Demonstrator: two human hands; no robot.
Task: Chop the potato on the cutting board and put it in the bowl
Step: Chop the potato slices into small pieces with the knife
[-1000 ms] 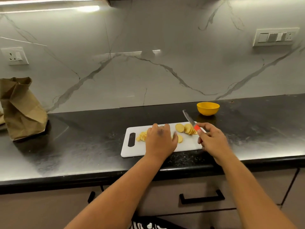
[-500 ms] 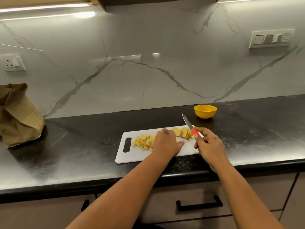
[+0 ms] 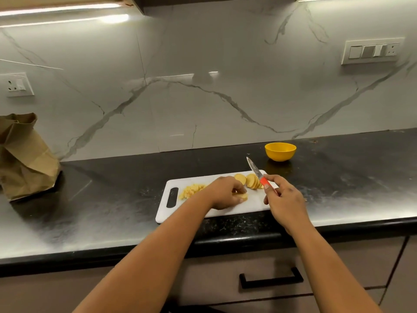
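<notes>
Head view: the left hand point(image 3: 225, 193) has come off the diced pile point(image 3: 191, 191) and now pinches a few round yellow potato slices point(image 3: 242, 196) mid white plastic cutting board point(image 3: 255, 203); the right hand point(image 3: 285, 199) grips the orange-handled knife point(image 3: 258, 175), tip raised. More dicing looks next; the yellow bowl point(image 3: 280, 151) waits behind.

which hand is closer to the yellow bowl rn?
Right. The right hand holds the knife at the cutting board's right end, just in front of the yellow bowl. The left hand sits further left, mid-board, gripping potato slices.
</notes>
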